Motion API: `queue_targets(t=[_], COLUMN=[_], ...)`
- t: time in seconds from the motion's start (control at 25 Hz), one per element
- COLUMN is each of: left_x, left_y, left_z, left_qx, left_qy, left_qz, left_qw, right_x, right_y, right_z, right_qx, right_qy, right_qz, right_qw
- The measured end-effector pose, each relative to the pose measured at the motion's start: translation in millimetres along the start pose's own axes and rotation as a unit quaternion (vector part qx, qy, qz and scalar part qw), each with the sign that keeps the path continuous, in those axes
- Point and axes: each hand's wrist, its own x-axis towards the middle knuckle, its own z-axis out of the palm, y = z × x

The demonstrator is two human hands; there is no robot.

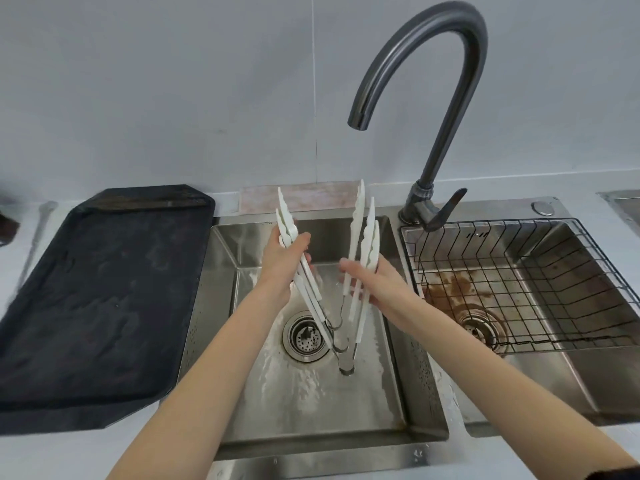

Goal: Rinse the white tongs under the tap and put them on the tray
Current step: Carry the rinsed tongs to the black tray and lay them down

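My hands hold white tongs over a steel sink.

Pale wall (pixel 173 81), black tray (pixel 104 299) left, left sink basin (pixel 311 403), tap (pixel 433 81); my left hand (pixel 282 265) and right hand (pixel 377 282) each grip white tongs (pixel 360 244), splayed upward.

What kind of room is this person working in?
Most likely a kitchen wash-up area: a double steel sink with a gooseneck tap, a wire basket in one basin, and a dark tray beside it.

A pale countertop (pixel 519 455) carries a black tray (pixel 104 299) at left, lying flat beside a steel double sink (pixel 311 441); a grey gooseneck tap (pixel 446 140) rises behind the basins.
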Motion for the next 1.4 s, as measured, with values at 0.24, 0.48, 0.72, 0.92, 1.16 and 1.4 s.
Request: queue_targets(t=[0.24,0.48,0.72,0.92,1.16,1.4], left_x=[-15.2,-22.9,-18.9,-15.0,-15.6,-12.4], left_y=[2.9,-14.2,-29.9,-28.4,-26.4,-21.8], left_z=[1.2,7.4,-8.7,-17.8,-23.1,-43.6], left_qx=[-0.039,-0.072,-0.070,-0.069,-0.102,-0.154], left_qy=[-0.108,-0.097,-0.118,-0.112,-0.099,-0.089], left_qz=[0.007,-0.049,-0.096,-0.100,-0.090,-0.095], left_qw=[0.993,0.991,0.986,0.986,0.986,0.979], right_x=[6.1,12.9,17.1,15.4,14.9,13.8], right_y=[-15.2,-19.8,-7.2,0.6,0.0,-8.1], right_z=[10.5,7.6,3.8,5.5,6.4,17.3], right_qx=[0.233,0.027,-0.147,-0.071,-0.006,0.065], right_qy=[0.100,0.097,0.086,0.035,-0.058,-0.098], right_qz=[-0.048,-0.091,-0.044,-0.012,-0.001,-0.004], right_qw=[0.966,0.991,0.984,0.997,0.998,0.993])
